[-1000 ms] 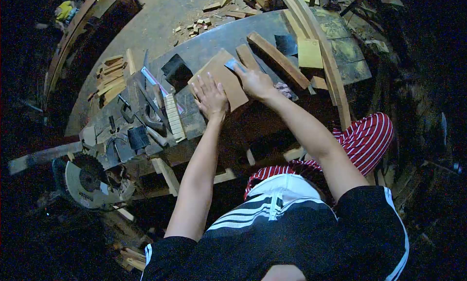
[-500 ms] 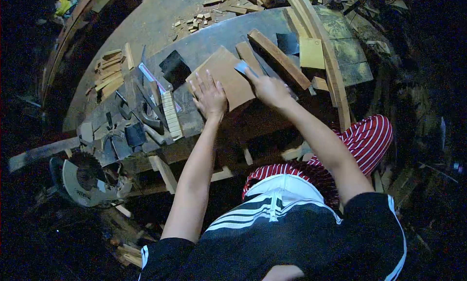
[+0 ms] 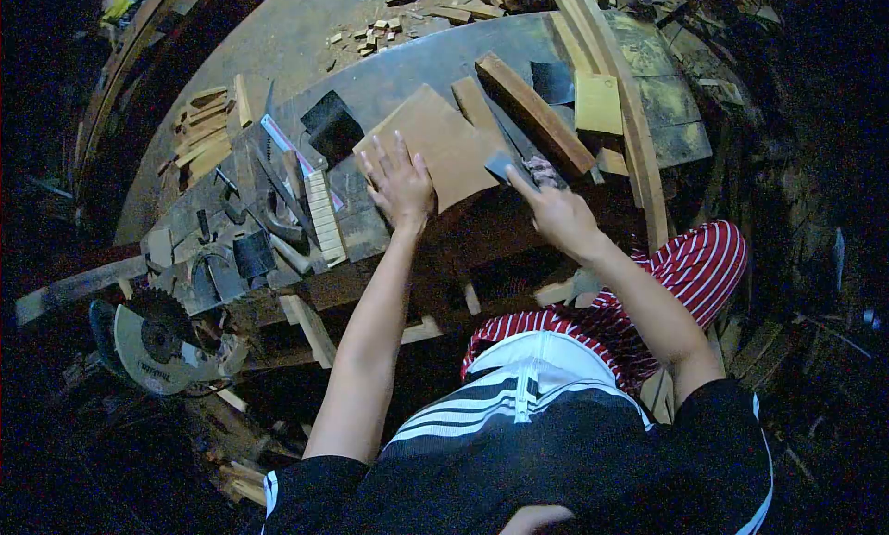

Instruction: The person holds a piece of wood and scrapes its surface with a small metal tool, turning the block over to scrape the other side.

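Now | right hand (image 3: 558,215) has slid the small dark pad (image 3: 500,164) back to the near edge of the wood board (image 3: 440,144) | left hand (image 3: 400,185) lies flat, holding the board on the desk (image 3: 417,67) | one rubbing stroke looks finished

The person wears a black short-sleeved shirt with white piping along the shoulder seams and sleeve edges, and three white stripes run in a fan across the chest toward a white panel at its lower end. Below it show red-and-white striped shorts or trousers, the stripes thin and close, bunched over the knee on the right. Both forearms are bare from the sleeve down, and the left hand (image 3: 400,185) and right hand (image 3: 561,218) carry no gloves, rings or watch that can be made out in the dim bluish light.
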`<state>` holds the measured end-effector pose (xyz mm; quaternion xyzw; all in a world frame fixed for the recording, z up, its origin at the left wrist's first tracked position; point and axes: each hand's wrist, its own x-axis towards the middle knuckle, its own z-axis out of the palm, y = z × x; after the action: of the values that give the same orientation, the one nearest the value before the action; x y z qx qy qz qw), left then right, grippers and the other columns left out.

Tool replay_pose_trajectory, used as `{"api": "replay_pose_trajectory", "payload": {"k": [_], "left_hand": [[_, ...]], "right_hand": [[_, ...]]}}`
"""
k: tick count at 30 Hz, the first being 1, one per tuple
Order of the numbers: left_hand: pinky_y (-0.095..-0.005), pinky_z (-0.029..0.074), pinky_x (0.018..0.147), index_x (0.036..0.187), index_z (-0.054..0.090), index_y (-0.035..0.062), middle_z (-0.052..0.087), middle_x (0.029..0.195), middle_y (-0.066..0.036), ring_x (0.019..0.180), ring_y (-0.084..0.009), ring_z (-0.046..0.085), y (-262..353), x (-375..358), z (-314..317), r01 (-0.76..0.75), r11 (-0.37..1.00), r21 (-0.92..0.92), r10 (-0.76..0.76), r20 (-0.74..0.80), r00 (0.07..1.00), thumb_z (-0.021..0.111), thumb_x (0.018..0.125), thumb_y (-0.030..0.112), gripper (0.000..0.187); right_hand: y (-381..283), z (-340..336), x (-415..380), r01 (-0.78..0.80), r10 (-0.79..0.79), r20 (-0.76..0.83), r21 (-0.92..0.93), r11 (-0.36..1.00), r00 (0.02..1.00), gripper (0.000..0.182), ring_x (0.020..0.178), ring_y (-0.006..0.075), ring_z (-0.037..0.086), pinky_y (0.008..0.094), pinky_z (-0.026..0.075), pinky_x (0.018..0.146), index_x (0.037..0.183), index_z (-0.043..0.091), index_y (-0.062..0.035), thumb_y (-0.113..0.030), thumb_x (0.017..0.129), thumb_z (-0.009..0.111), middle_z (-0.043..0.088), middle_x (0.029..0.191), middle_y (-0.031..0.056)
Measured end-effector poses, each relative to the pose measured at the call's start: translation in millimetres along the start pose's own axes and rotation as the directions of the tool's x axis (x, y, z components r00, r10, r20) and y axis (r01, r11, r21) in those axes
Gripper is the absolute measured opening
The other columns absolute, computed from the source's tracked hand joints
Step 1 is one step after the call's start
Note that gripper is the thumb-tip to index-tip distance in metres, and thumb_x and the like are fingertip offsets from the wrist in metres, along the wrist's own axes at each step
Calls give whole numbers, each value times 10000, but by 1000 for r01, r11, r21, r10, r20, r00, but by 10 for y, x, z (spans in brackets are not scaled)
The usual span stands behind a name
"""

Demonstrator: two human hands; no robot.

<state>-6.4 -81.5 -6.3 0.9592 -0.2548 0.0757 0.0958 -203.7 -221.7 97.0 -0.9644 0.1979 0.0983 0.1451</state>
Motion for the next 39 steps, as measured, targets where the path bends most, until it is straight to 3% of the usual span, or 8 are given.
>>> {"api": "replay_pose_trajectory", "payload": {"k": [8, 16, 19, 26, 30, 33, 35, 39], "left_hand": [[-627, 298, 945, 1374, 333, 262, 161, 1481, -67, 1353, -354, 120, 45, 0, -102, 19, 1000, -3, -19, 67, 998, 430, 886, 388, 514], [-622, 292, 953, 1387, 303, 266, 156, 1480, -85, 1356, -358, 108, 70, -5, -222, 76, 996, -39, -70, 139, 988, 429, 885, 385, 531], [-619, 287, 958, 1388, 299, 277, 153, 1480, -84, 1353, -360, 117, 68, -8, -176, 56, 998, -31, -53, 108, 993, 431, 885, 381, 531], [-635, 279, 950, 1379, 317, 288, 152, 1481, -73, 1355, -353, 112, 4, -16, 11, -2, 999, -44, 1, -9, 1000, 430, 883, 392, 519], [-636, 279, 952, 1377, 320, 283, 147, 1481, -68, 1354, -352, 112, 5, -15, -23, 16, 998, -55, -15, 28, 999, 427, 885, 388, 513], [-629, 285, 954, 1375, 322, 272, 148, 1480, -69, 1354, -351, 111, 64, -16, -171, 58, 995, -75, -52, 83, 995, 432, 884, 378, 514], [-629, 283, 956, 1373, 325, 273, 146, 1480, -68, 1355, -350, 107, 56, -10, -187, 64, 995, -75, -58, 88, 994, 434, 884, 375, 512], [-628, 277, 962, 1367, 332, 285, 146, 1480, -62, 1357, -349, 99, 55, -10, -134, 45, 996, -78, -41, 53, 998, 441, 880, 373, 507]], "right_hand": [[-234, 230, 1353, 33, -18, -124, 119, 992, 992, 511, 660, 388, 616, 509, 481, 583, 1327, 338, -187, -129, 828, 430, 612, 718, 217], [-88, -1, 134, -20, 18, 62, 41, 999, 998, 692, 662, 389, 609, 494, 488, 563, 1383, 258, -232, -71, 761, 518, 603, 772, 244], [-155, -36, 359, 1, -3, 41, 36, 999, 999, 718, 658, 400, 605, 485, 494, 580, 1379, 265, -230, -56, 736, 533, 602, 775, 242], [-355, 233, 1734, 59, -40, -152, 121, 991, 988, 419, 696, 395, 632, 527, 497, 598, 1269, 379, -194, -162, 852, 414, 634, 799, 219], [-320, 89, 1303, 16, -15, -7, 156, 988, 1000, 440, 706, 394, 635, 511, 504, 601, 1255, 407, -189, -121, 822, 441, 627, 896, 229], [-232, 115, 691, 45, -37, -59, 142, 989, 998, 506, 705, 398, 634, 506, 507, 593, 1289, 385, -208, -94, 800, 450, 620, 919, 227], [-189, 156, 490, 84, -84, -89, -2, 996, 993, 641, 690, 399, 618, 502, 490, 616, 1362, 296, -205, -63, 766, 482, 604, 728, 241], [-327, 80, 890, 62, -56, -59, 106, 992, 997, 602, 683, 404, 619, 500, 494, 593, 1358, 302, -183, -70, 789, 463, 612, 738, 246]]}}
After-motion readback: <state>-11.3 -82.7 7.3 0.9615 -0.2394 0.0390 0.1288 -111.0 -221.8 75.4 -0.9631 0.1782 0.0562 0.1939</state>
